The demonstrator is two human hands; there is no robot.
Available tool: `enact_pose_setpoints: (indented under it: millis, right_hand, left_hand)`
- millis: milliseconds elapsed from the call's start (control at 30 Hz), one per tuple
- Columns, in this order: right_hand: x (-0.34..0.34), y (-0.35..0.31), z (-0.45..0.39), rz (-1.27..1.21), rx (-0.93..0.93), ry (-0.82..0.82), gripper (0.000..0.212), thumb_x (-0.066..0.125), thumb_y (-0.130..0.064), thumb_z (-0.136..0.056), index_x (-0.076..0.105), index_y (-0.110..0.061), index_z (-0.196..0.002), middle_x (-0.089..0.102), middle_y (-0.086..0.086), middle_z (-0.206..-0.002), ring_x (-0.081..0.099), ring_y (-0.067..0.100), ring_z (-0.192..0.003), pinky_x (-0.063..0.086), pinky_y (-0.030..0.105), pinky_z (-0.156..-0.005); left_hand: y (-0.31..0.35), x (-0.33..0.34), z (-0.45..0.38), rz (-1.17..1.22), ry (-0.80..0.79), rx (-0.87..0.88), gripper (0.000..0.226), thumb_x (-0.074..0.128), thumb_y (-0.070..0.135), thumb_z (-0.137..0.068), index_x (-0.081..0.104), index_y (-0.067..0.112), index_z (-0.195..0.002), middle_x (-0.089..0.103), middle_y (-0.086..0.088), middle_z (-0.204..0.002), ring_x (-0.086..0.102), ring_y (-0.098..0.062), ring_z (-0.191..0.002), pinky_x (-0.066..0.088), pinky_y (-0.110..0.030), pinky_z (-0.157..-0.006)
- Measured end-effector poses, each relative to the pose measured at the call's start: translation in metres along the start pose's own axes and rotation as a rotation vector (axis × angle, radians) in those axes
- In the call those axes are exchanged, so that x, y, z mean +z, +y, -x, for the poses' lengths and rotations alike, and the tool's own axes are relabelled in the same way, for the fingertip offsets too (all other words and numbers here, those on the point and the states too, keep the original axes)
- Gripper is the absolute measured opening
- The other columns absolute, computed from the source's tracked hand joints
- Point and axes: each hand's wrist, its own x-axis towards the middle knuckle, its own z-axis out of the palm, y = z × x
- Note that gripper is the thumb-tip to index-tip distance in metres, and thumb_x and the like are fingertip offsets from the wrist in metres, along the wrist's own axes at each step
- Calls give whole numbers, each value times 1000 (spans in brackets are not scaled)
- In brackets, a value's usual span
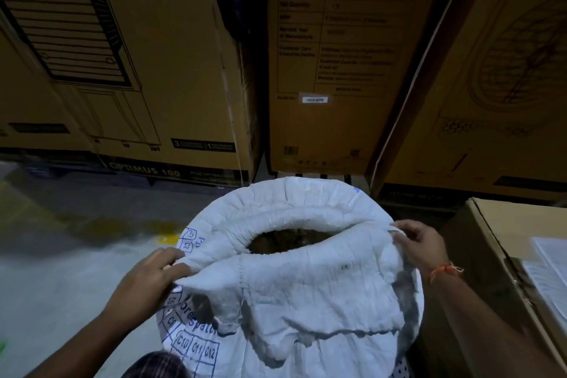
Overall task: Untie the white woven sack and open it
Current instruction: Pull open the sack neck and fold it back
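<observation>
The white woven sack (306,279) stands upright in front of me, with blue printed letters on its left side. Its mouth (288,242) gapes open, the rim rolled outward, and dark brownish contents show inside. My left hand (150,276) grips the rolled rim at the sack's left edge. My right hand (420,245) pinches the rim at the right edge; an orange thread circles that wrist. No tie or string is visible at the mouth.
Tall brown cardboard boxes (171,70) form a wall close behind the sack. An open carton (497,224) with white papers inside stands at the right, touching the sack. Grey concrete floor (61,255) with a yellow mark lies at the left.
</observation>
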Motion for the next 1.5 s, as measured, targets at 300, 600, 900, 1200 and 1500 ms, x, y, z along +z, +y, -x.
enact_pose_setpoints:
  millis: [300,600,900,1200,1500]
  right_hand:
    - [76,-73,121,337,-266,47,73,58,-65,-85,38,-39,-150,43,-3,-122,50,11,-105,57,31,-84]
    - [132,-83,133,566,175,-112,100,52,-83,-75,3,-49,-156,-9,16,-163,22,36,-146,47,51,-101]
    - [109,-51,139,432,-34,-245,51,55,-18,-87,57,-32,-136,66,8,-98,65,25,-95,49,30,-78]
    - [34,-18,242,254,-82,15,45,87,-13,-75,77,-36,-112,59,-17,-75,59,-6,-76,42,0,-77]
    - [8,5,250,201,-102,86,22,80,-26,-76,76,-42,-91,68,-25,-82,63,-10,-83,42,-1,-71]
  left_hand:
    - [72,-31,-72,441,125,56,27,60,47,-94,69,38,-118,42,10,-153,45,-11,-138,43,-33,-104]
    - [105,21,-200,6,-339,94,63,74,34,-91,43,48,-144,22,-6,-169,36,-33,-148,44,-47,-112]
    - [89,32,-239,232,-375,-62,54,47,22,-94,49,33,-146,40,-5,-157,48,-34,-136,42,-35,-92]
    - [63,49,-278,665,-154,-568,44,57,59,-95,53,16,-102,66,-22,-104,62,-32,-84,42,-40,-67]
    - [52,48,-290,570,-183,-689,69,58,62,-94,48,4,-128,60,-22,-120,62,-42,-109,50,-47,-82]
